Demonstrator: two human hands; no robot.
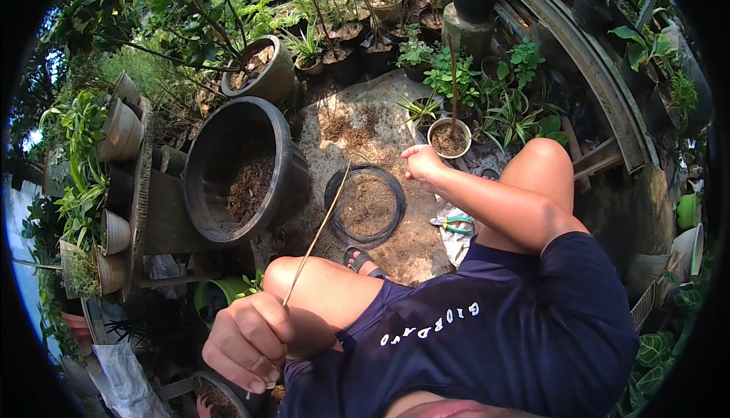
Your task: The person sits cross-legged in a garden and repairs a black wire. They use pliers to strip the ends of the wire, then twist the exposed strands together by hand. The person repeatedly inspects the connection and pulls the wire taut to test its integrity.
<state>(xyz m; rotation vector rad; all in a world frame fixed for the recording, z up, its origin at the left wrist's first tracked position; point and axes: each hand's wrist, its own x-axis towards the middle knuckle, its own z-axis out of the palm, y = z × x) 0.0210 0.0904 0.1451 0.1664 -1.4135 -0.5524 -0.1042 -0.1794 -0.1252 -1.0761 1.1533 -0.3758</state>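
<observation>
My left hand (247, 338) is closed on a thin tan twig (312, 249), which slants up toward the middle of the view. My right hand (422, 165) has its fingers curled, near a small cream pot (449, 152) with an upright bare stem; I cannot make out what, if anything, it holds. Below it, a coil of black wire (399, 212) lies on the dirt-strewn concrete. Green-handled pliers (456, 225) rest on a white cloth (455, 254) beside my right leg. A large black pot (198, 190) with dark soil stands to the left.
Potted plants (380, 53) crowd the back. A bench (141, 190) with stacked pots and plants runs along the left, above a plastic sheet (122, 384). A curved rail (582, 53) and more pots line the right.
</observation>
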